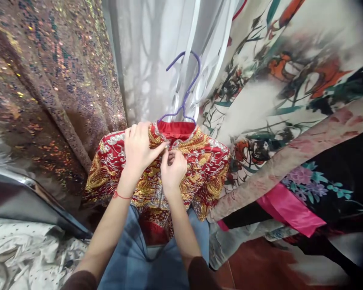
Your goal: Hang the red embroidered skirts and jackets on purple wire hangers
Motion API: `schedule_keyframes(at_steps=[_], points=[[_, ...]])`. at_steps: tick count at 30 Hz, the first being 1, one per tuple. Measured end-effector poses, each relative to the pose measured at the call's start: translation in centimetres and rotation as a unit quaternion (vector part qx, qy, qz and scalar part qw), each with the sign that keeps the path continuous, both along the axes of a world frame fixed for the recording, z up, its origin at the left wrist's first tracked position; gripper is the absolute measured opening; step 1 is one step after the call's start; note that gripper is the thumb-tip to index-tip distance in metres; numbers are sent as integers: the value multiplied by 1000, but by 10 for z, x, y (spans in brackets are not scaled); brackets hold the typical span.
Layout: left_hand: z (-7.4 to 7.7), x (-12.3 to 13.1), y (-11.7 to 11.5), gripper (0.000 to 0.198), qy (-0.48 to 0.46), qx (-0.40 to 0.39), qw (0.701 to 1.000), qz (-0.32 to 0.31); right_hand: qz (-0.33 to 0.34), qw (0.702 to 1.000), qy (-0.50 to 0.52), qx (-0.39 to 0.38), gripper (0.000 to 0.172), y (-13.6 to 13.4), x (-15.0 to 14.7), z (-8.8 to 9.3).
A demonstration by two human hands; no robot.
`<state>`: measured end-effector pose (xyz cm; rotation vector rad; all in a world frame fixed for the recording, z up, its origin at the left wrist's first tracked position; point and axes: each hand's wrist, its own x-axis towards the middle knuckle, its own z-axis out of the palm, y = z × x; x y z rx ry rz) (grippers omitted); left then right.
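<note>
A red jacket (151, 185) with gold and silver embroidery hangs in front of me on a purple hanger (186, 98). Its red-lined stand-up collar (177, 129) faces up. My left hand (138, 147) lies over the jacket's front beside the collar, fingers hooked over the cloth and thumb reaching to the collar's front opening. There my right hand (174, 167) pinches the edge of the collar, its fingertips meeting my left thumb. Whatever small fastening may sit between the fingertips is hidden.
Sequinned fabric (87, 60) hangs at the left, above a dark metal-edged panel (33, 193). Floral cloth (260, 100) and a black garment with a pink band (290, 205) hang at the right. White dotted cloth (27, 253) lies lower left. Red-brown floor tiles (257, 262) show below.
</note>
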<state>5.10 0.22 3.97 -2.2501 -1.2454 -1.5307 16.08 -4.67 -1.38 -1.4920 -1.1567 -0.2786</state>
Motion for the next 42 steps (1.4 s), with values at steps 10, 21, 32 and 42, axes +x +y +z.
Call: schedule_keyframes(at_steps=[10, 21, 32, 42], points=[[-5, 6, 2, 64, -36, 2, 999, 30, 188, 930, 316, 21, 27, -3, -9, 7], [-38, 14, -10, 108, -8, -8, 1000, -9, 154, 932, 319, -76, 27, -41, -8, -76], [-198, 42, -77, 67, -276, -158, 946, 68, 146, 919, 333, -153, 34, -55, -12, -177], [-221, 7, -66, 18, -257, -246, 933, 46, 174, 842, 476, -184, 39, -49, -14, -244]])
